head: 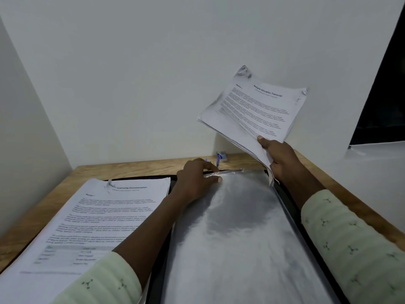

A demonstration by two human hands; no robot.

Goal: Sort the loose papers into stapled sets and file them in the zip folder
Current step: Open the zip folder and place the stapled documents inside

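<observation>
— So where is the transcript set (256,106)?
— Up in the air at about 2 o'clock, tilted, well above the counter (131,167). The right hand (278,159) grips its near corner: thumb on the front page, the other fingers curled behind the sheets. The top left corner is crumpled. I cannot tell if a staple sits there.

— And the left hand (195,181)?
— Low, near 12 o'clock on the folder (287,195). It pinches the top edge of the clear pocket (236,227) between thumb and fingers (217,179).

— How does the folder lie?
— Open and flat on the counter, with a black rim. The pocket covers its right half, running from 12 down to 6 o'clock. The bottom tip of the transcript set hangs just above the pocket's far right corner.

— Anything else?
— An internship set (105,216) lies face up at 8 o'clock on the folder's left half, and the left forearm crosses its near right corner. At the counter's far edge, just past the left hand, stands a small blue and white box (222,156). A blue thing next to it is mostly hidden. Both arms wear pale green cuffs (355,238).
</observation>
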